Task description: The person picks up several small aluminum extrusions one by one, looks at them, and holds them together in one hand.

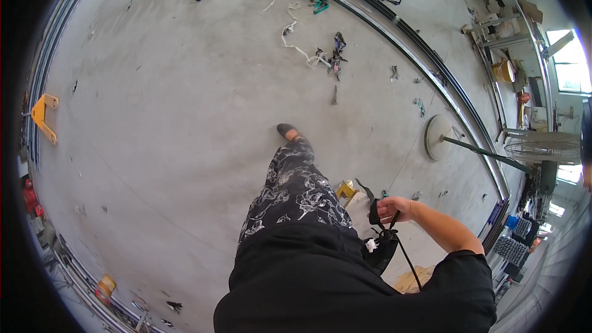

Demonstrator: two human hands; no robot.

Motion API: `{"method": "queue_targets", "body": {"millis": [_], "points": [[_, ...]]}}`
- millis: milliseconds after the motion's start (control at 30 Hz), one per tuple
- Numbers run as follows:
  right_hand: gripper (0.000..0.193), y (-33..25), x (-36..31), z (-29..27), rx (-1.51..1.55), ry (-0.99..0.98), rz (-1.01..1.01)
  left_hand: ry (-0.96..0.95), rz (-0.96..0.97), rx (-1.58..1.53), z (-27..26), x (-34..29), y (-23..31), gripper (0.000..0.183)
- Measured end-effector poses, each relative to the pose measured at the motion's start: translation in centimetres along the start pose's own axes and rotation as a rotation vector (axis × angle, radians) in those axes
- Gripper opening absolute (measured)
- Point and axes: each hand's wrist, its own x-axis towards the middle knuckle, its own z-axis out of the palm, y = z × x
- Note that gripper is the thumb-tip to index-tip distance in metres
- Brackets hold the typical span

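My right hand (394,209) is out to my right at hip height, its fingers curled round a black strap (374,209). The strap's free end sticks up past the fingertips. Just below the hand hangs a black bag-like bundle (382,251) with a small white tuft (371,245) on it. A thin black cord (408,262) runs down from there toward my sleeve. My left hand is not in view. One dark shoe (286,130) is stepping forward under my patterned trousers (296,191).
Tangled straps (333,58) and a white cord (293,37) lie ahead on the grey floor (172,98). To the right stands a pedestal fan on a round base (437,138). Long metal profiles (425,55) border the right. A yellow bracket (44,117) is far left; a yellow piece (347,191) is by my leg.
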Motion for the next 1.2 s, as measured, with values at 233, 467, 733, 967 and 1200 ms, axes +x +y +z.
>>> {"method": "queue_targets", "body": {"millis": [233, 467, 733, 967, 1200], "points": [[0.023, -1.1, -0.6, 0.6, -0.055, 0.08, -0.197, -0.1, 0.079, -0.017, 0.7, 0.1, 1.7, 0.032], [0.015, -3.5, -5.4, 4.3, -0.111, -0.297, -0.203, -0.232, 0.194, -0.092, 2.7, 0.9, 2.7, 0.032], [0.025, -6.9, -4.7, 6.4, -0.081, -0.24, -0.239, -0.31, 0.221, -0.121, 4.0, 0.3, 3.2, 0.032], [0.025, -9.3, -3.2, 4.4, -0.207, 0.272, -0.245, -0.287, 0.151, -0.081, 3.2, -1.4, 3.3, 0.032], [0.025, -8.4, -1.6, 3.1, 0.066, 0.221, -0.376, -0.287, 0.105, -0.031, 2.4, -3.0, 3.9, 0.032]]}}
